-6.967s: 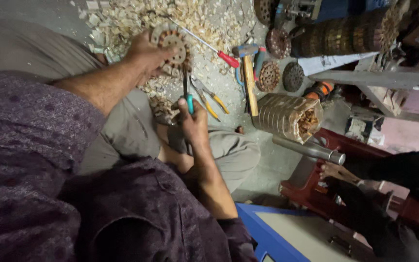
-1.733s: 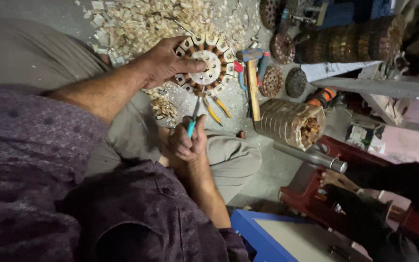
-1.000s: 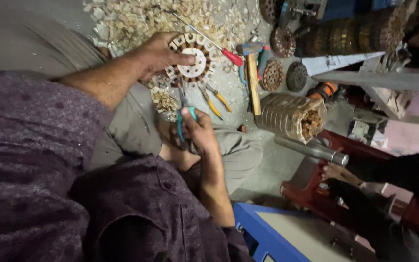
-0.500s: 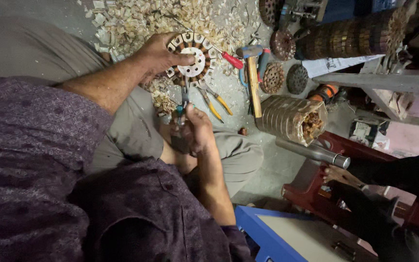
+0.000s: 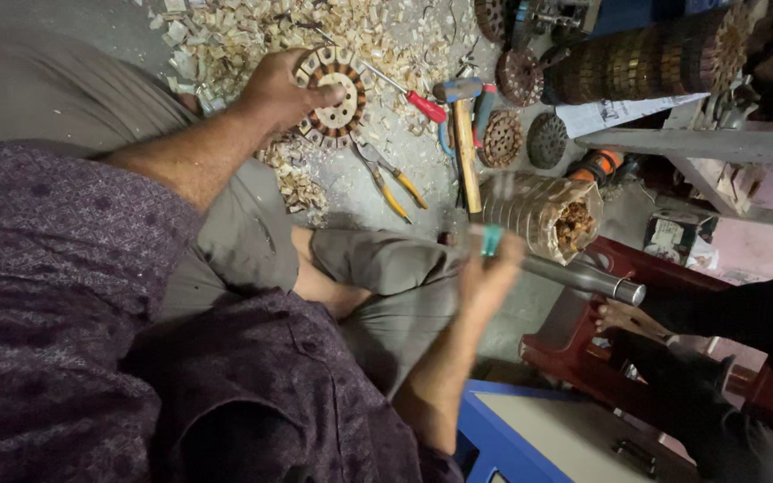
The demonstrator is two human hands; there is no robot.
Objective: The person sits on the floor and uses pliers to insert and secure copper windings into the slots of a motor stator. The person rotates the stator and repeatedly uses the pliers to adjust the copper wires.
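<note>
My left hand (image 5: 284,85) grips a round motor stator (image 5: 337,89) with copper windings, holding it on the floor at the top of the view. My right hand (image 5: 485,277) is raised over my bent knee, blurred by motion, and is shut on a teal-handled tool (image 5: 491,240). The tool's tip is too blurred to make out. The two hands are well apart.
Pale insulation scraps (image 5: 252,36) litter the floor around the stator. Yellow-handled pliers (image 5: 391,179), a hammer (image 5: 465,152) and a red screwdriver (image 5: 413,97) lie beside it. A wrapped stator bundle (image 5: 539,210), a metal pipe (image 5: 583,279), another person's foot (image 5: 624,315) and a blue box (image 5: 530,438) are at right.
My right hand has swung away from the stator to the right, carrying the teal-handled tool over my knee. My left hand stays on the stator.
</note>
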